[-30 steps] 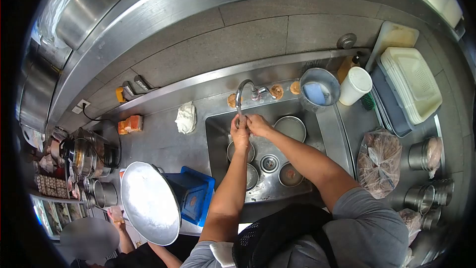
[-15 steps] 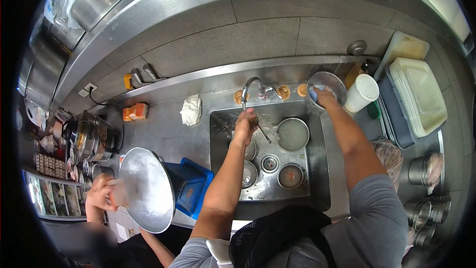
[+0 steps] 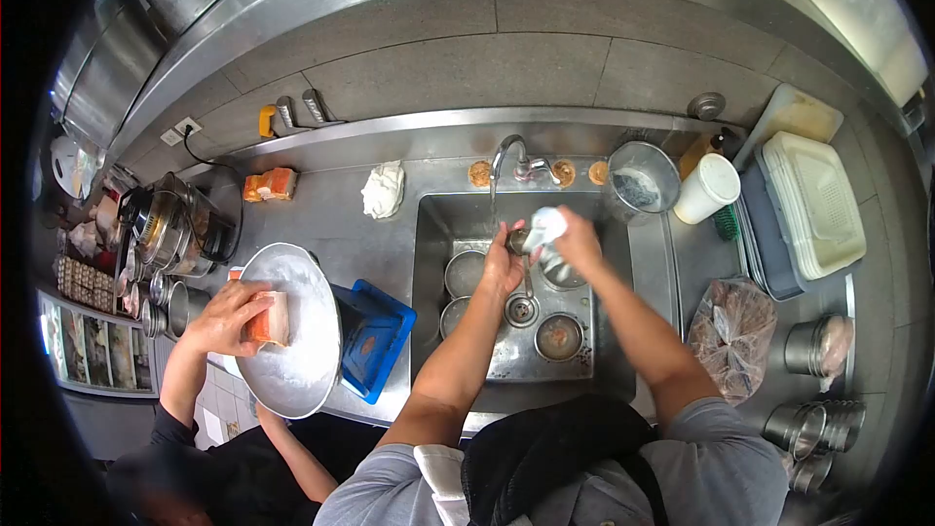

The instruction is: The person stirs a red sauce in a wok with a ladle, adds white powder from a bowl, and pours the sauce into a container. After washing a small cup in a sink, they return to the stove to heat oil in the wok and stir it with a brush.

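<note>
My left hand [image 3: 503, 265] is over the sink, under the faucet [image 3: 508, 151], closed around what looks like a small metal ladle [image 3: 519, 242]. Its thin handle points down toward the drain. Close beside it, my right hand [image 3: 581, 244] grips a white sponge or cloth [image 3: 548, 226], smeared by motion. Below both hands, several round metal bowls sit in the sink [image 3: 623, 331], one of them a bowl [image 3: 559, 337] with cloudy liquid. A metal pot [image 3: 662, 170] with foamy water stands on the counter right of the faucet.
At left, a co-worker's hand [image 3: 229, 319] holds an orange-and-white block over a wide metal bowl [image 3: 317, 370] with white contents. A blue crate [image 3: 375, 336] is beside it. Right of the sink are a white tub [image 3: 709, 187], stacked trays [image 3: 818, 200] and a plastic bag [image 3: 730, 336].
My right hand has come out of the pot and moved left to my left hand, bringing the white sponge or cloth. The co-worker's hand has lowered toward the wide bowl.
</note>
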`<state>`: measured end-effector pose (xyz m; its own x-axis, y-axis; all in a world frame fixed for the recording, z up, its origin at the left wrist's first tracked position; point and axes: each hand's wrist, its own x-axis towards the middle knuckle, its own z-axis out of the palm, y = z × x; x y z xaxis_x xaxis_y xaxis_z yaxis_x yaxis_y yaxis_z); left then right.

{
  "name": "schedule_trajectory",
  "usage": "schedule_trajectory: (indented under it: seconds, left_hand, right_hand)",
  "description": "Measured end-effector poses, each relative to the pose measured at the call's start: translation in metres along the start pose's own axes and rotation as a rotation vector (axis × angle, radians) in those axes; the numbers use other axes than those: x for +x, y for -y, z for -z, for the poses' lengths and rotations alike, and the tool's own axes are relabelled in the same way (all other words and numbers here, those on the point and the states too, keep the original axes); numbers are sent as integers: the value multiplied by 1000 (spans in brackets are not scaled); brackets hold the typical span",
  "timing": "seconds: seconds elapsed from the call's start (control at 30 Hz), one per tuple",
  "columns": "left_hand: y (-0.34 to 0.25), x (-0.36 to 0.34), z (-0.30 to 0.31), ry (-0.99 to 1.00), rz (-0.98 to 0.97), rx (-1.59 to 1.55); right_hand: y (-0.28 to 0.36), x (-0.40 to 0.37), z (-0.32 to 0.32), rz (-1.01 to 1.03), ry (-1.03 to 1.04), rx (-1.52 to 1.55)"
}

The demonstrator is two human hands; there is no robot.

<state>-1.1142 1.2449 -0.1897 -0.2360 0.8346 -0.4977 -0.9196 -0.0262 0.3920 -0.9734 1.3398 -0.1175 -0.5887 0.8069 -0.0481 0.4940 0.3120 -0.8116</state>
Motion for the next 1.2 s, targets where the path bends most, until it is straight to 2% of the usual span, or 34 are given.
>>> schedule_trajectory:
  seconds: [0.03,0.1,0.13,0.17,0.23,0.3,0.37,0.4,0.43,0.5,0.53,0.57,0.63,0.67,0.7,0.77,0.8,0.83,0.87,0.9,0.93,0.97,1.03,1.07,1.1,1.17,1.2]
  left_hand:
    - [8,3,1,4,0,-2]
    - [20,11,15,-37,-4,-81]
    - [11,-20,-9,-129,8,-236]
    - [10,-20,-3,-129,6,-234]
    - [11,-22,4,-12,1,-33]
    - [19,-25,3,-40,-36,2]
    - [12,-39,-17,-50,-52,171]
    - [11,-47,-22,-60,-37,188]
    - [19,-42,-16,-60,-38,183]
    - [39,-27,2,-79,-408,437]
    - [36,-35,3,-46,-393,506]
    - [32,-43,3,-49,-394,506]
    - [29,-52,6,72,-438,747]
    - [31,-46,16,57,-563,820]
    - [29,-40,21,54,-560,816]
    - [19,-27,27,68,-500,1070]
    - [3,-52,1,-68,-261,1151]
    - [9,-48,5,-62,-262,1154]
    - [20,-45,14,28,-487,1135]
    - [26,-38,21,118,-713,1103]
    - [20,-63,2,109,-704,1136]
    - [18,-71,-4,107,-697,1144]
    - [8,-76,-10,-36,-682,1388]
    - [6,-65,-4,-35,-633,1421]
    - [3,-55,2,-35,-641,1427]
    - [-6,-47,1,-89,-739,1185]
    - [-8,-47,2,-1,-946,1197]
  right_hand:
    - [9,-3,-18,-42,29,-123]
    - [17,-23,-60,156,-89,-334]
    - [24,-36,-64,283,-64,-320]
    - [25,-40,-67,284,-65,-319]
    - [22,-44,-66,220,-70,-186]
    - [14,-41,-72,211,-144,-223]
    - [3,-31,-76,96,-127,-78]
    - [-8,-26,-85,141,-257,3]
    - [-14,-22,-85,143,-254,-1]
    - [-23,-12,-78,-44,-89,572]
    - [-44,-4,-78,-127,75,802]
    - [-35,-6,-55,-358,189,859]
    - [-30,-4,-25,-467,147,957]
    - [-29,-3,-23,-472,148,954]
    - [-28,-2,-21,-231,152,607]
    - [-16,-16,-32,330,182,4]
    - [2,-32,-42,369,62,-137]
    - [14,-41,-46,406,-60,-278]
    - [10,-35,-45,406,-67,-279]
    - [8,-23,-42,211,88,-136]
    - [4,-13,-41,11,245,12]
    - [1,-7,-41,5,246,20]
    - [0,2,-44,-157,290,137]
    - [14,-8,-45,-163,179,-37]
    - [20,-18,-57,-156,175,-31]
    - [16,-38,-81,353,-225,-161]
    - [9,-33,-89,395,-312,-84]
